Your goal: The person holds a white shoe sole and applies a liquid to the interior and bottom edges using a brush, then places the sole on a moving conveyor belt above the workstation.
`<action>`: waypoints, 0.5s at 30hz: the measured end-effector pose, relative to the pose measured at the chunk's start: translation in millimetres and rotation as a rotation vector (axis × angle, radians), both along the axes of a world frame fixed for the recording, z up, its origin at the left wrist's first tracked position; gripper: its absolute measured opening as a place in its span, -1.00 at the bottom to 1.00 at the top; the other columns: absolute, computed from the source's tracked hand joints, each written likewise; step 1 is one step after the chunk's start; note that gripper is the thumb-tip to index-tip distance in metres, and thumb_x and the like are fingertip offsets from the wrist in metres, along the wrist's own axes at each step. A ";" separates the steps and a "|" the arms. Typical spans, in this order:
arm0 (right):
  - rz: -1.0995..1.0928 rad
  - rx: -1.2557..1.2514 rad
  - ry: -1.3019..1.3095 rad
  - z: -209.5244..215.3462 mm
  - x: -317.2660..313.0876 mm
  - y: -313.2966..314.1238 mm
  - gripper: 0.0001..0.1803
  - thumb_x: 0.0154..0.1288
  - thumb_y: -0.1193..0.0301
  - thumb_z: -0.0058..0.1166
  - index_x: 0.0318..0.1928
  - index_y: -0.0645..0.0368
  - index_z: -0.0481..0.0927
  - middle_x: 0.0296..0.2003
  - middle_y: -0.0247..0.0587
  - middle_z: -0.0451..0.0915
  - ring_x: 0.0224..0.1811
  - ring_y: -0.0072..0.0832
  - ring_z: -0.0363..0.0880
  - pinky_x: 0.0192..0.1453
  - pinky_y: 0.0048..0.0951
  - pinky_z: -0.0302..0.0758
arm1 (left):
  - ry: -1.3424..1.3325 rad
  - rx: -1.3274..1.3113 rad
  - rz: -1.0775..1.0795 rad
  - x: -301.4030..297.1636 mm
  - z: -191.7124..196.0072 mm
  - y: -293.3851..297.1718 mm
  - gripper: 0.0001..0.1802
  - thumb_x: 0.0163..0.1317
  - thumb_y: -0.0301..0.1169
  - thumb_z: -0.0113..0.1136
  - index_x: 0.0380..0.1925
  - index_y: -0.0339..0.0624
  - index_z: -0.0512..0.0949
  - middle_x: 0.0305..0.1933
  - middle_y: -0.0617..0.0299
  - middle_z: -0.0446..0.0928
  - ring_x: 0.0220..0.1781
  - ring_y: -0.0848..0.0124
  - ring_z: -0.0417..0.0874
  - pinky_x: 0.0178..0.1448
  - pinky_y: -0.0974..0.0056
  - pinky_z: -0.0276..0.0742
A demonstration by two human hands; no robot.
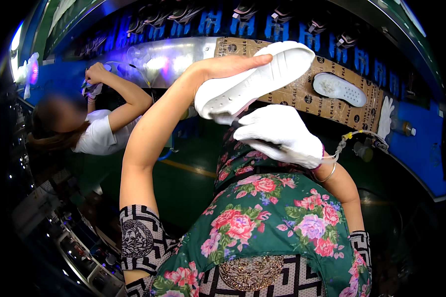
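Sole (260, 79), white, curved, grooved

The bare left hand (228, 68) reaches out, its thumb (260, 60) laid straight on top, its other fingers hidden from me underneath. Behind it, the bare left forearm (158, 116) slants back to a bent elbow. Nearer the body, the right hand in a white knitted glove (285, 131) curls, fingertips gathered leftward; behind its wrist, the bare right forearm (343, 185) slopes back.
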State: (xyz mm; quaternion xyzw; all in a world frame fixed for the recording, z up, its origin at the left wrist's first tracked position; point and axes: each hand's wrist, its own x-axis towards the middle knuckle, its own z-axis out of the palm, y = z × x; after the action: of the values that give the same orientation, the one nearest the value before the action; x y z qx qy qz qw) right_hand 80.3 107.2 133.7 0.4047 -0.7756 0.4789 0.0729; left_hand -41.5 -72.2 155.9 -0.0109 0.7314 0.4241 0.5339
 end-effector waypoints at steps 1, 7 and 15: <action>0.065 -0.121 -0.152 4.5 -1.4 -1.3 -0.72 0.06 0.51 0.39 -0.16 0.02 0.75 -0.24 -0.26 0.73 -0.20 -0.27 0.73 -0.11 -0.34 0.64 | -0.002 -0.002 0.007 -0.8 -8.3 -2.9 0.04 0.11 0.52 0.07 0.17 -0.27 0.57 0.01 -0.08 0.65 -0.04 0.20 0.74 -0.07 0.19 0.71; -0.004 -0.094 -0.127 -2.9 -6.9 1.8 -0.79 0.13 0.46 0.33 -0.18 0.03 0.70 -0.28 -0.24 0.68 -0.26 -0.22 0.70 -0.17 -0.32 0.63 | 0.111 0.016 -0.114 -7.7 -15.2 -3.2 0.11 0.06 0.57 0.05 0.20 -0.27 0.56 0.06 -0.12 0.63 0.05 0.19 0.71 0.04 0.20 0.65; -0.017 -0.047 -0.096 3.1 -2.4 0.6 -0.77 0.14 0.45 0.33 -0.14 0.01 0.71 -0.24 -0.24 0.69 -0.25 -0.25 0.69 -0.14 -0.33 0.62 | 0.152 -0.001 -0.071 -12.5 -14.0 -4.8 0.05 0.10 0.54 0.07 0.14 -0.28 0.58 -0.05 -0.12 0.65 -0.12 0.18 0.76 -0.13 0.19 0.71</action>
State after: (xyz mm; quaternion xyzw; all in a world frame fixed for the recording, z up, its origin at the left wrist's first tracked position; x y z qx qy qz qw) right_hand 77.9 107.8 136.8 0.3727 -0.7702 0.5152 0.0492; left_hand -54.0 -77.1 142.0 0.0472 0.7700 0.4040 0.4915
